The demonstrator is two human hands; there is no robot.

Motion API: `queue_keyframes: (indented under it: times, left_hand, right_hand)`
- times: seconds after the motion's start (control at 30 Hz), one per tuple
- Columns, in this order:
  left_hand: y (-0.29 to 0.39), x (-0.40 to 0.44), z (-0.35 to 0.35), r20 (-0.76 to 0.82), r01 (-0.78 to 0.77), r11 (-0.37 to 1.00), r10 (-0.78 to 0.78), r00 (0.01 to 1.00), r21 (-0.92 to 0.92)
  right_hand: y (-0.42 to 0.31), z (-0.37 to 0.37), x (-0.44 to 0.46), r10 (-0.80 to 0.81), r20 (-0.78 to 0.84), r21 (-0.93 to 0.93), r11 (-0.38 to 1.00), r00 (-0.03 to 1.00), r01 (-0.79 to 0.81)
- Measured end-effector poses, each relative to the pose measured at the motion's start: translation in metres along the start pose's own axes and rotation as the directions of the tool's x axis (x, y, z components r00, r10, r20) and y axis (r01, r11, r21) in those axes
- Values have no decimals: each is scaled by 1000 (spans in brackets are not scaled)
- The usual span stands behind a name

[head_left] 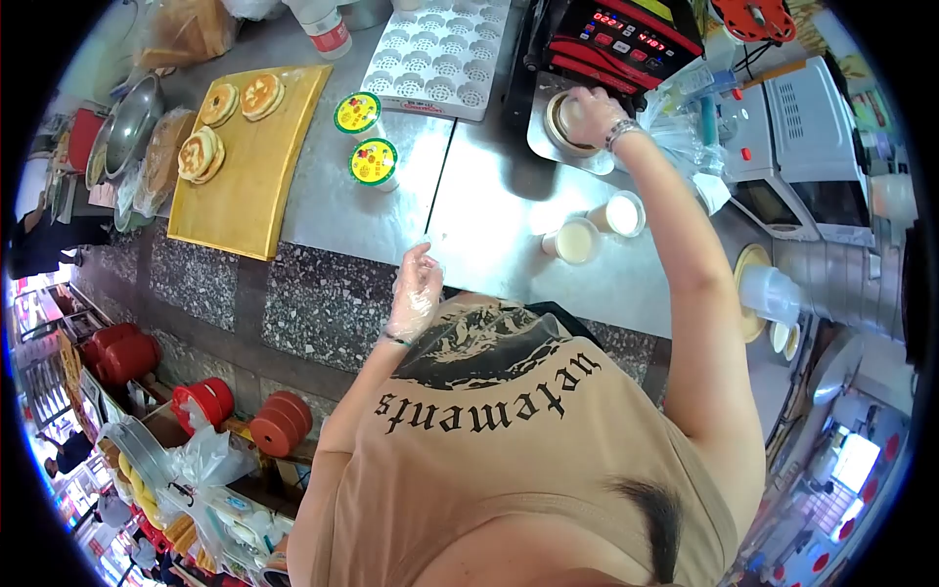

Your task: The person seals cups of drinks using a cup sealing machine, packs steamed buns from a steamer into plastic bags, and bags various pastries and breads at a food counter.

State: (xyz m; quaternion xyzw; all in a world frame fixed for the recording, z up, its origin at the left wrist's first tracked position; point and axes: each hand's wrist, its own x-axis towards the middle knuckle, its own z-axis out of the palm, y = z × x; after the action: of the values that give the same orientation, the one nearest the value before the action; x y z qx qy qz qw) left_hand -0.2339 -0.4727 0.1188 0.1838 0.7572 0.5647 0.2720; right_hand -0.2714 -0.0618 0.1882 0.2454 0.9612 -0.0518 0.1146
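Note:
My right hand (590, 119), in a clear plastic glove, reaches into the round holder of the metal tray (592, 161) under a black and red cup-sealing machine (626, 39). Its fingers are bent down on the rim of a cup (560, 119), mostly covered by the hand. Two unlidded cups of pale liquid, one nearer (571, 242) and one farther (620, 213), stand close below the tray. Gloved as well, my left hand (418, 291) hovers at the table's front edge, fingers loosely bent and holding nothing. Two cups with yellow-green printed tops (374, 162) stand beyond it.
At left, a yellow board (252, 161) carries several round browned cakes. A white tray with patterned round recesses (437, 54) lies at the back. Metal bowls (134, 124) stand at far left. A white microwave-like appliance (807, 147) is on the right, beside stacked plastic containers (773, 293).

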Motion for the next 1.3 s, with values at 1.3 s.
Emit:
queue_keyframes:
  times: [1.3]
  left_hand:
    - [26,15,-18,52,-65,998,64,997,9]
  right_hand:
    - [-104,2,-219,-343,-202,594,702,918,393]
